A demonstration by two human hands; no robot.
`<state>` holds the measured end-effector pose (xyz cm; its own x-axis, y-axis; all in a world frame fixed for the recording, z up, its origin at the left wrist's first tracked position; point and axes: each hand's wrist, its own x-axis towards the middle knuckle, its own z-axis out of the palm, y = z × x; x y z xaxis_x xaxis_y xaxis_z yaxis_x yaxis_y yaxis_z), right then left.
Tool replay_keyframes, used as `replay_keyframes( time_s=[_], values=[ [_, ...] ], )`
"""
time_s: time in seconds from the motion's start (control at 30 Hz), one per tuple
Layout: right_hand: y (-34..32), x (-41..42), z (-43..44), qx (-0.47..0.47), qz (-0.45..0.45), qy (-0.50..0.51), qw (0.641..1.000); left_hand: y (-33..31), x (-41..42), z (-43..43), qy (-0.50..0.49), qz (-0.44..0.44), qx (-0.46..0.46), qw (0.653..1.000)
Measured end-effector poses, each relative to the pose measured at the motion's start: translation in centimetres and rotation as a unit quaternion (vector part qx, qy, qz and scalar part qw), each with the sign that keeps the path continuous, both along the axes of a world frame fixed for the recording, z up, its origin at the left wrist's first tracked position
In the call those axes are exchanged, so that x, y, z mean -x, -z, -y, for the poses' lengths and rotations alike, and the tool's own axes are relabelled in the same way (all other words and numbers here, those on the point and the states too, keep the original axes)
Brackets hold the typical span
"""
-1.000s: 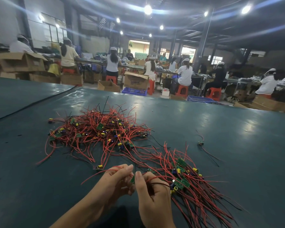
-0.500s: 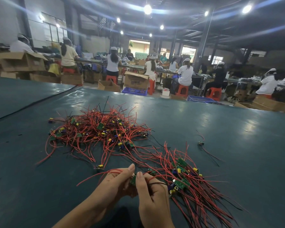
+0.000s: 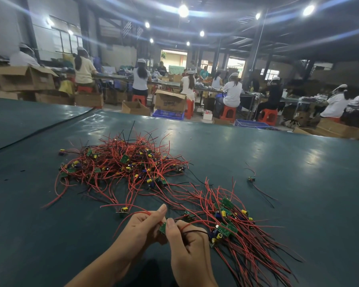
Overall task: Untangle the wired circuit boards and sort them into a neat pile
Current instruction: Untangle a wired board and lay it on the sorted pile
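A tangled heap of small green circuit boards with red and black wires (image 3: 120, 164) lies in the middle of the dark green table (image 3: 298, 183). To its right and nearer me sits a straighter pile of wired boards (image 3: 232, 222), wires trailing toward the lower right. My left hand (image 3: 141, 226) and my right hand (image 3: 187, 243) meet at the front and together pinch one small green board (image 3: 162, 228); its red wires run out over both hands. One single board (image 3: 251, 179) lies alone at the right.
A loose yellow-capped board (image 3: 123, 209) lies just left of my hands. Beyond the table's far edge stand cardboard boxes (image 3: 168, 101), blue crates (image 3: 167, 114) and red stools, with several seated workers at other tables.
My hands have shifted slightly with the green board pinched between them, and its red wires moved a little. The two piles have not moved.
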<state>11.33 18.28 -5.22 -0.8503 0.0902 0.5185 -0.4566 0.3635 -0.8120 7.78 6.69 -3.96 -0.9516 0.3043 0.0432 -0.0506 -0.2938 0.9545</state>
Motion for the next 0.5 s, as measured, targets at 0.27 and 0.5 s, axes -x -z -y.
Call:
replay_keyframes(
  time_s=[0.27, 0.5],
  values=[
    [-0.08, -0.16, 0.22, 0.042, 0.026, 0.007, 0.999, 0.29, 0.20, 0.50, 0.033, -0.001, -0.012, 0.999],
    [-0.01, 0.15, -0.32, 0.005, 0.085, 0.037, 0.996, -0.13, 0.10, 0.67, -0.023, 0.005, -0.009, 1.000]
  ],
)
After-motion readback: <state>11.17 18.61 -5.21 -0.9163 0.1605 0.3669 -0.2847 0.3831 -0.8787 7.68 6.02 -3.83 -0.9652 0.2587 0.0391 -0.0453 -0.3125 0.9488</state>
